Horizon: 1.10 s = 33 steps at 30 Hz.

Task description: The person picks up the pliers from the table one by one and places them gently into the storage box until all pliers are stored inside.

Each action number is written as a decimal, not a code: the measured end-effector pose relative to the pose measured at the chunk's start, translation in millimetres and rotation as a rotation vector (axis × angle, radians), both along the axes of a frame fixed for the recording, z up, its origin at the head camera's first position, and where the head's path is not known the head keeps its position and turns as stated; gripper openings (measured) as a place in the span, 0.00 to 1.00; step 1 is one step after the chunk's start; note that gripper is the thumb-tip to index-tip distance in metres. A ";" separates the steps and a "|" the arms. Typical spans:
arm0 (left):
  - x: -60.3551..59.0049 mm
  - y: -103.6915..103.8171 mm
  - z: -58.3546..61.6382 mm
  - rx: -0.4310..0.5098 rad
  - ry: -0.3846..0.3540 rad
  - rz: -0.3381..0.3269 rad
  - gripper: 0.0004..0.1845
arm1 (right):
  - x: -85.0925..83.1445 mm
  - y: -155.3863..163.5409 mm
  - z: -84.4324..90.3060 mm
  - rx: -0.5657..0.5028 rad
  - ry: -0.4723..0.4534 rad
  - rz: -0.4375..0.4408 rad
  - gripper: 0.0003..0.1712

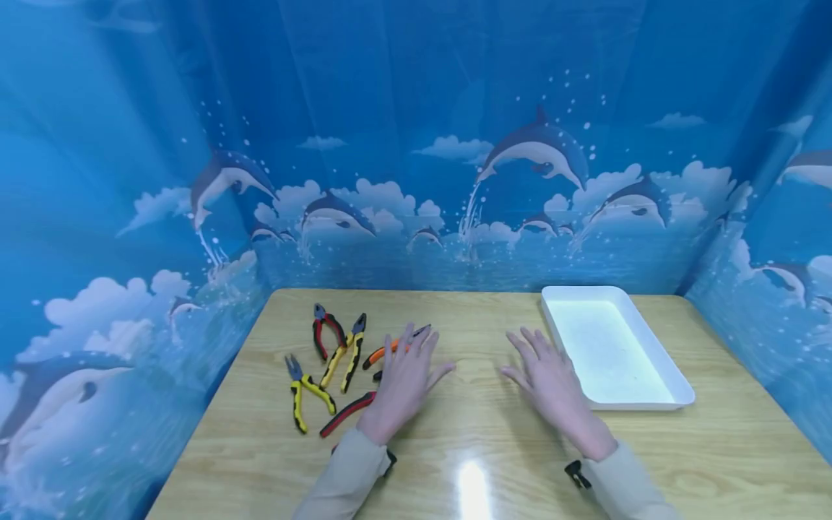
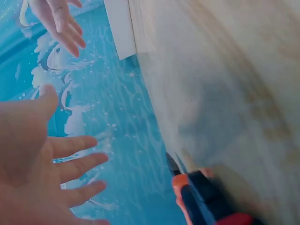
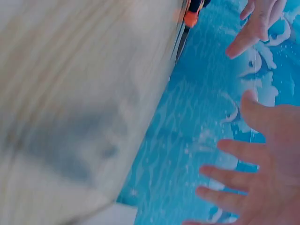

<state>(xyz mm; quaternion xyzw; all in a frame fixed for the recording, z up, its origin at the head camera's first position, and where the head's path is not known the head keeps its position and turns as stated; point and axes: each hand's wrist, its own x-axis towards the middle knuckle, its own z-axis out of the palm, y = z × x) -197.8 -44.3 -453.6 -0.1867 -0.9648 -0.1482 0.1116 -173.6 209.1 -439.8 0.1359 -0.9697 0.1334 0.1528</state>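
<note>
My left hand (image 1: 401,383) hovers over the table with its fingers spread, holding nothing. Below and beside it lie orange-handled pliers (image 1: 373,357) and another pair with a red-and-black handle (image 1: 349,414), both partly hidden by the hand. Further left are red-and-black pliers (image 1: 336,330), yellow-and-black pliers (image 1: 353,361) and small yellow-handled pliers (image 1: 296,404) with their handles apart. Fingers extended, my right hand (image 1: 554,386) is also raised over the table, just left of a white tray (image 1: 617,354). Nothing is in its grasp in the right wrist view.
The wooden table (image 1: 481,426) carries the pliers on its left and the tray at its back right. Around its back and sides hangs a blue curtain (image 1: 403,87) printed with dolphins. A bright reflection shows near the front.
</note>
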 end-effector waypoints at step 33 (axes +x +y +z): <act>-8.8 143.2 35.4 -0.005 0.090 -0.144 0.27 | -34.9 221.6 -6.8 -0.012 0.114 -0.048 0.25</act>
